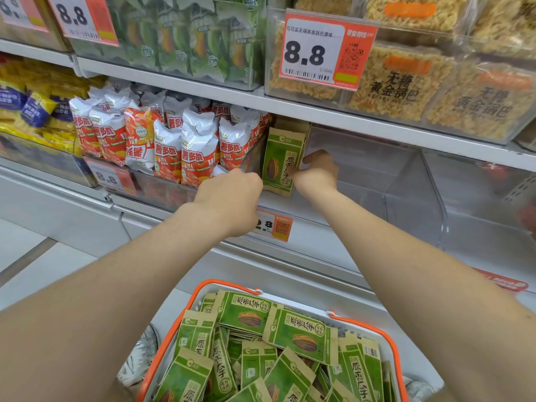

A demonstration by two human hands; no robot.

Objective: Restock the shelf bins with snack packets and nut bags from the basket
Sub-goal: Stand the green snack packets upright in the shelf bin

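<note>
The restock has barely begun. A thin stack of green seed bags (281,161) stands upright at the far left end of the clear bin (362,172), pressed against its left wall. The rest of that bin, out to the clear divider (412,198), shows only bare plastic. Below, the basket (223,282) is heaped nearly to the rim with loose bags (301,335) of the same kind, so by my judgement almost the whole load is left to shelve.

The right hand (317,174) has its grip clamped on the right edge of the standing stack, thumb on the printed front and fingers curled behind, holding the stack upright. The left hand (230,195) sits at the bin's front lip, just beside the stack's lower left corner. Its fingers fold away under the knuckles, so I cannot tell whether that grip is closed on the lip, on a bag, or on nothing.

Room is generous to the right of the stack and tight elsewhere. The shelf board (348,117) above hangs just over the bag tops. The left wall borders the crowded tomato crisp packets (200,146). The front lip, carrying a price tag (274,226), must be cleared on each reach. New bags will likely go in most easily from the open right side, slid leftwards against the stack.
</note>
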